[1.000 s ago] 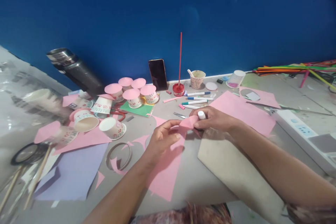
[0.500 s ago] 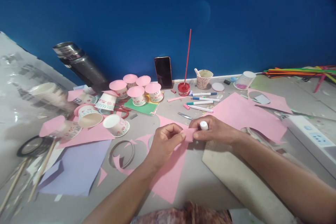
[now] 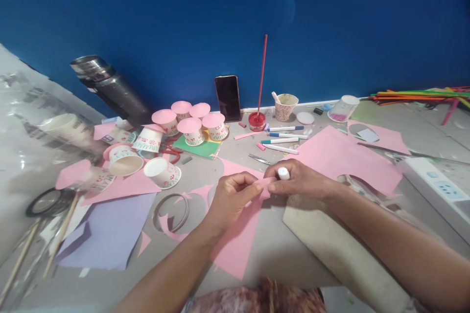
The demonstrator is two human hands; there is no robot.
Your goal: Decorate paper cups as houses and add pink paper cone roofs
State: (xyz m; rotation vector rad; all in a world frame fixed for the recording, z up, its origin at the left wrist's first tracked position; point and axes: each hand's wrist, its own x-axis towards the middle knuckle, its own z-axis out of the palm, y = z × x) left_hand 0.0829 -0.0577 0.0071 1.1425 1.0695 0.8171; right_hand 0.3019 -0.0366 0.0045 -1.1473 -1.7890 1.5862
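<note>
Between my two hands is a small piece of pink paper (image 3: 266,190), held over a larger pink sheet (image 3: 237,249). My left hand (image 3: 233,198) pinches its left side with thumb and fingers. At the right side, my right hand (image 3: 299,181) pinches the paper too. A white-capped pen or tube (image 3: 283,173) is tucked in the right hand's fingers, its lower part hidden. Just beyond lie small scissors (image 3: 260,159), their handles partly covered by the right hand.
Paper cups with pink cone tops (image 3: 191,129) stand at left by a flask (image 3: 110,88). A tape ring (image 3: 187,212) lies left of my arm. Behind are a phone (image 3: 227,98), a red pot (image 3: 256,121) and markers (image 3: 282,135). A power strip (image 3: 429,178) sits right.
The small pink paper has bent or turned a little between my fingers, and the hands have drawn slightly closer. The whole view has shifted slightly.
</note>
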